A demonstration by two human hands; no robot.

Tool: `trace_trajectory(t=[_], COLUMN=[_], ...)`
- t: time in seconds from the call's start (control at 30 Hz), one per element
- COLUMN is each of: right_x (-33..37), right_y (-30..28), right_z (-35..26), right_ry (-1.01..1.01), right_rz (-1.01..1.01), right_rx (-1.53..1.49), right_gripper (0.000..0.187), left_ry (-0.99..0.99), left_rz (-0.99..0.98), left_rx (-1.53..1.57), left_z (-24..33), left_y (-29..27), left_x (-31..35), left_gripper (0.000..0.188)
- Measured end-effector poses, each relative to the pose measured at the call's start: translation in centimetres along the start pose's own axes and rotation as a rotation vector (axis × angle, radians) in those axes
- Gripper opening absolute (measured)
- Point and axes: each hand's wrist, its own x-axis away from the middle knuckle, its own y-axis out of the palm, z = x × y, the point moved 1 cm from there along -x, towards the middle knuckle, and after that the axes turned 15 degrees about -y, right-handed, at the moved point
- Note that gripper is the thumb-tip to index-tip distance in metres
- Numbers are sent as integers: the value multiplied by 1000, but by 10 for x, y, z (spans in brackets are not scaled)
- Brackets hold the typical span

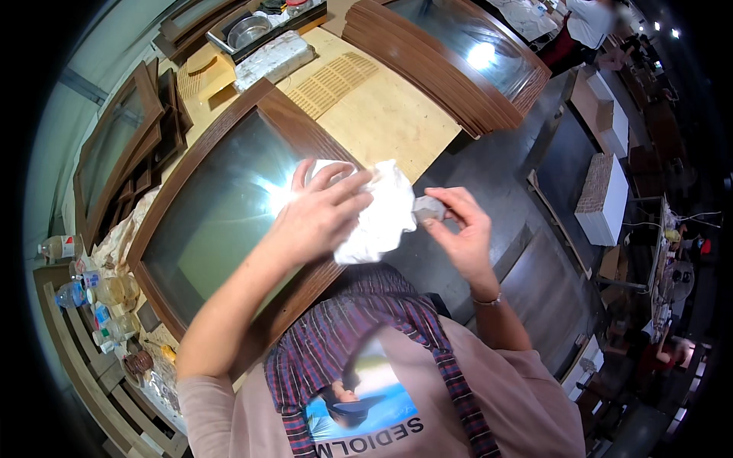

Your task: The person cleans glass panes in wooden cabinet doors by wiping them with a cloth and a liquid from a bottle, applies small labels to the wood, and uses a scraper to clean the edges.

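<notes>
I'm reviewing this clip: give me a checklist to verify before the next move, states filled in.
1. Left hand on the white cloth: ok.
2. Grey block held in the right hand: ok, by thumb and fingers.
3. Framed glass panel fully supported by the pale worktop: cannot tell, its underside is hidden.
4. Panel's glass free of marks: cannot tell, glare and the left forearm obscure it.
5. Stacked brown frames apart from the panel: ok, worktop shows between.
</notes>
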Motion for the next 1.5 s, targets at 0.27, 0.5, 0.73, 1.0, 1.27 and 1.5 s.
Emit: trace_trajectory(t=[0.27, 0.5, 0.73, 1.0, 1.27, 1.5], right_x=[0, -1, 42, 0, -5, -76], right_y=[11, 50, 99, 136, 192, 215], right_z=[-6, -2, -38, -101, -134, -83], right_ry=[-61, -128, -357, -356, -615, -709], right_rz=[157, 203, -171, -163, -492, -510], right_rx=[201, 292, -88, -230, -122, 426], right_gripper=[37, 32, 35, 44, 55, 73], left_ry=[-849, -566, -605, -390, -535, -1386], left_rz=[99, 352, 387, 291, 511, 740], left_rx=[-237, -146, 140, 201, 187, -321], left_z=[-104, -53, -32, 46, 14, -100], left_y=[-53, -59, -80, -100, -129, -123], left_x=[88, 88, 129, 132, 244, 481], left_gripper=[20, 31, 28, 41, 32, 31])
